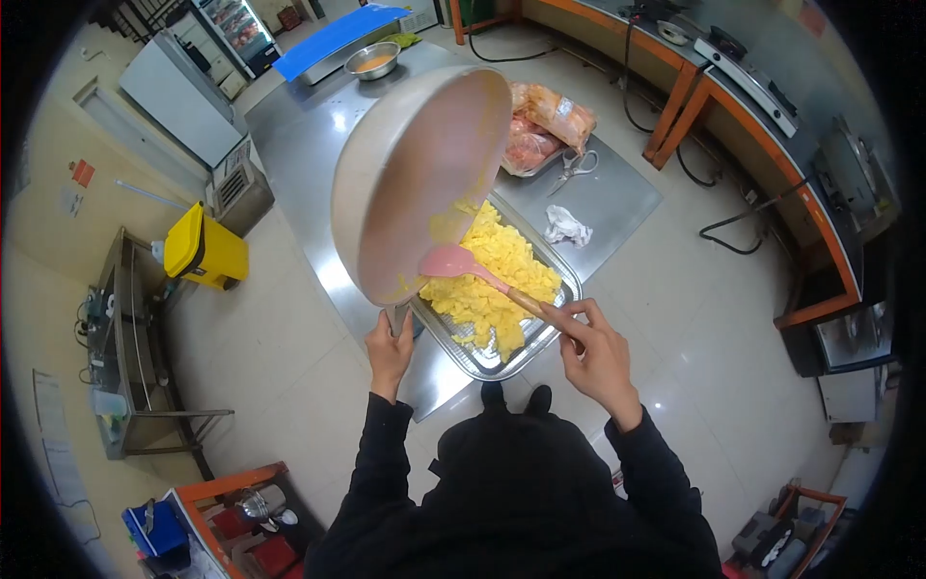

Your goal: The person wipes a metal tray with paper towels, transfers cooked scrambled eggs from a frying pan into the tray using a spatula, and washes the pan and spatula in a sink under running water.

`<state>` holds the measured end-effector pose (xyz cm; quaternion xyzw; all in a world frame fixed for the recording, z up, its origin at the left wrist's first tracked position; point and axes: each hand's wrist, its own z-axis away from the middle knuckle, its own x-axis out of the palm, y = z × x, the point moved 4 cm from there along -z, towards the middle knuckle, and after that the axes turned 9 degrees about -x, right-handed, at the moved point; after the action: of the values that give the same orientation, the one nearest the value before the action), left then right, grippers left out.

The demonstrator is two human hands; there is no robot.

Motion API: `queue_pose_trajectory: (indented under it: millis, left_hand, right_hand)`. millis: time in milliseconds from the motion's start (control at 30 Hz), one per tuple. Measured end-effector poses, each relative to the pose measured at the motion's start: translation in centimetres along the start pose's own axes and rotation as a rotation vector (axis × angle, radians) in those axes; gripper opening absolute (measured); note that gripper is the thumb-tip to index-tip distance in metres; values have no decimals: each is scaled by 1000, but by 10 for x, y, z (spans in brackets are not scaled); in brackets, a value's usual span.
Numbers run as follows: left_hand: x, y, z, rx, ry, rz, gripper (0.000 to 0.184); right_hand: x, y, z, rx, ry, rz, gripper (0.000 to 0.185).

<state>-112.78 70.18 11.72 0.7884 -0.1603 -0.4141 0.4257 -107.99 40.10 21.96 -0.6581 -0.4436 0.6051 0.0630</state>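
My left hand (389,355) is closed round the handle of a large wok (371,164), pale outside and pinkish inside. The wok is tipped on its side, its opening facing right over a metal tray (569,280). Scrambled eggs (502,261) are heaped in the tray, and bits of egg cling to the wok's inner wall. With my right hand (600,359) I grip the wooden handle of a pink spatula (449,261). Its head is at the wok's lower rim, above the eggs; whether it touches the wok I cannot tell.
On the steel table (617,203) are scissors (575,169), a crumpled white cloth or tissue (567,227) and bagged raw meat (550,121). A metal bowl (373,62) of orange liquid stands at the far end. A yellow bin (204,249) is on the floor at left.
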Motion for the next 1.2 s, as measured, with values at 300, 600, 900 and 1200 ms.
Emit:
queue_pose_trajectory:
  millis: [300,600,900,1200]
  left_hand:
    - [15,23,7,-215,-168,175,19]
    - [-4,73,17,-697,-290,925,27]
    - [-38,31,35,-825,-40,963,27]
    - [-56,-8,50,-893,44,995,25]
  right_hand:
    - [-51,27,32,111,117,-159,45]
    - [-28,43,10,-13,-13,102,53]
    - [11,15,-9,-99,-356,267,59]
    - [-23,4,-8,-108,-240,299,57]
